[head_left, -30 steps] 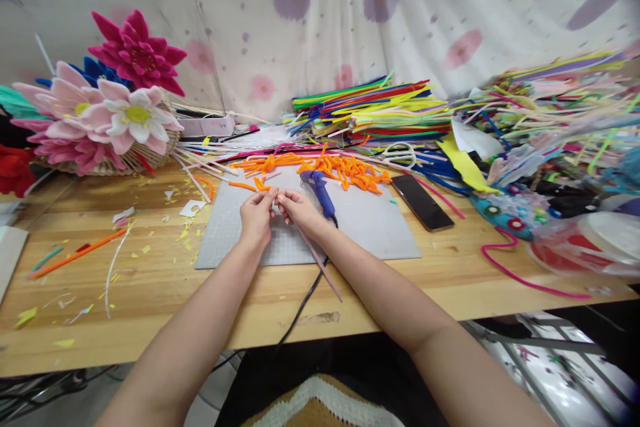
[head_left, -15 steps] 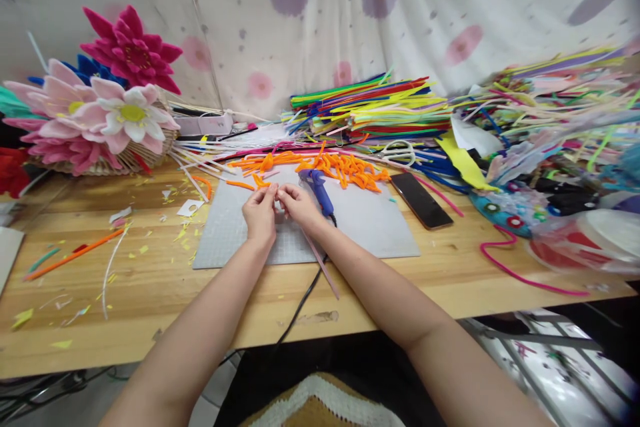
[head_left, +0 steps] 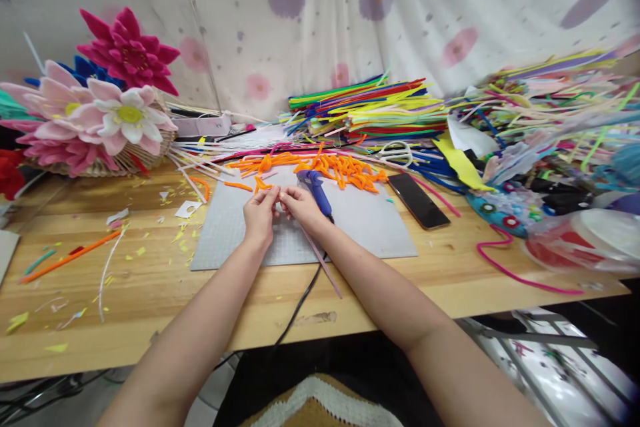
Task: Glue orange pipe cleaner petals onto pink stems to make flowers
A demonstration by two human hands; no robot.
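My left hand (head_left: 260,213) and my right hand (head_left: 300,205) meet fingertip to fingertip over the grey cutting mat (head_left: 375,233). Both are closed in a pinch. A thin pale pink stem (head_left: 324,265) runs from under my right hand down toward the table's front edge. What the fingertips of my left hand pinch is too small to tell. Just beyond the hands lie bent orange pieces (head_left: 357,172) in a heap, with a small orange piece (head_left: 261,184) close to my left fingertips. A purple glue gun (head_left: 317,192) rests on the mat beside my right hand.
A phone (head_left: 419,201) lies right of the mat, near white-handled scissors (head_left: 397,153). Bundled coloured pipe cleaners (head_left: 370,107) are piled behind. Fuzzy flowers (head_left: 130,117) stand at the left, and a clear plastic tub (head_left: 590,240) at the right. A black cable (head_left: 300,307) crosses the front edge.
The whole view has shifted slightly. My hands stay together over the mat, with only a small change in finger position.
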